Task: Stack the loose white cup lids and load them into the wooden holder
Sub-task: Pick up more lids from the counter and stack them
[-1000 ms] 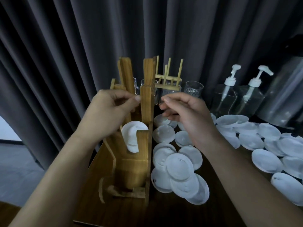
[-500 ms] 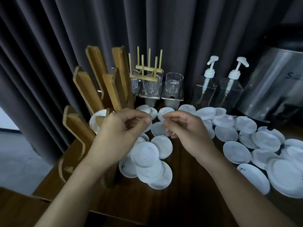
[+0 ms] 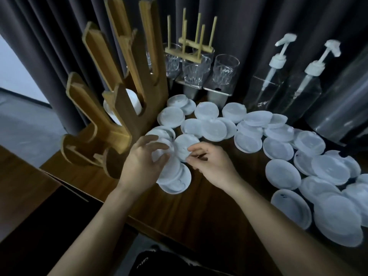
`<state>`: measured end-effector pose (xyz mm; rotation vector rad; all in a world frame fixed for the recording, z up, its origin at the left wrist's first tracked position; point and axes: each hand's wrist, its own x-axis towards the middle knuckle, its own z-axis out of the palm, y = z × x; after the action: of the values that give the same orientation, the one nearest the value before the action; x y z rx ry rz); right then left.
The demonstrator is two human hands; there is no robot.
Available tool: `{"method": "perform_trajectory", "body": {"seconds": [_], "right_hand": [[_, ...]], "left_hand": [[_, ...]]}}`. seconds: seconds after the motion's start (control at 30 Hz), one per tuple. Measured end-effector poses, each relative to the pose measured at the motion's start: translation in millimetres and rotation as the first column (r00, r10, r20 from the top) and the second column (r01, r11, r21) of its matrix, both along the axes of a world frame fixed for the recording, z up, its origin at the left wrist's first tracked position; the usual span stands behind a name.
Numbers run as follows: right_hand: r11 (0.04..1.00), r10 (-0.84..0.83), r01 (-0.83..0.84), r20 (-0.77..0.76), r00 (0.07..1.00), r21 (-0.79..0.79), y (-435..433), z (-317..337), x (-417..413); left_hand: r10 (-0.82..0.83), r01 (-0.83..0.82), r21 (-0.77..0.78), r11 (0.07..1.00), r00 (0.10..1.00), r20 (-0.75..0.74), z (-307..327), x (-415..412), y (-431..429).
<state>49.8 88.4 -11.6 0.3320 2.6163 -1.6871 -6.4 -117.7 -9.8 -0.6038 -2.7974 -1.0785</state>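
Faint pale marks are showing on one of the two clear plastic pump bottles (image 3: 266, 90) and on the dark cloth (image 3: 159, 263) at the bottom edge, but both are too blurred to read.

The left hand (image 3: 139, 166) is hanging palm down over the near pile of lids, with its fingers (image 3: 151, 139) spread and lightly bent and holding nothing; whether they are touching the pile cannot be told. The right hand (image 3: 213, 166) is reaching in from the right, with its thumb and forefinger pinching the near rim of a single white round lid (image 3: 183, 146) that is lying on top of that pile. Both forearms are stretching forward over the dark wooden table (image 3: 199, 212).

The loose white round plastic cup lids (image 3: 278, 148) are lying flat and overlapping across the table, from just beside the holder out to the right edge. The tall slotted wooden holder (image 3: 119, 124) is standing at the table's left end, just left of the left hand. A short stack of white lids (image 3: 135, 102) is sitting in one of its slots.

Behind the lids, clear ribbed drinking glasses (image 3: 225, 70) are standing against the dark grey pleated curtain (image 3: 239, 20). A small pale wooden peg rack (image 3: 191, 46) is resting on top of some of them. A big shiny metal vessel (image 3: 342, 100) is standing at the far right.
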Motion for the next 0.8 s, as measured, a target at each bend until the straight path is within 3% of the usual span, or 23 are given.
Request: {"method": "perform_trajectory", "body": {"seconds": [0.2, 0.43, 0.53, 0.8], "right_hand": [[1.0, -0.019, 0.019, 0.004, 1.0, 0.022, -12.6, -8.5, -13.2], [0.994, -0.11, 0.111, -0.042, 0.993, 0.018, -32.3, -13.4, -16.0], [0.985, -0.174, 0.174, -0.064, 0.983, -0.007, -32.5, -13.5, -15.9], [0.945, -0.323, 0.304, -0.191, 0.927, -0.12, -30.8, -8.8, -0.9]], "left_hand": [[-0.047, 0.047, 0.012, 0.999, 0.999, -0.01, -14.2, -5.5, -7.8], [-0.084, 0.073, 0.121, 0.99, 0.992, 0.093, -21.8, -9.9, -14.7], [-0.124, 0.097, 0.227, 0.969, 0.987, 0.106, -16.7, -9.6, -18.2], [-0.328, 0.069, 0.538, 0.84, 0.855, 0.402, -8.7, 4.7, -31.5]]}}
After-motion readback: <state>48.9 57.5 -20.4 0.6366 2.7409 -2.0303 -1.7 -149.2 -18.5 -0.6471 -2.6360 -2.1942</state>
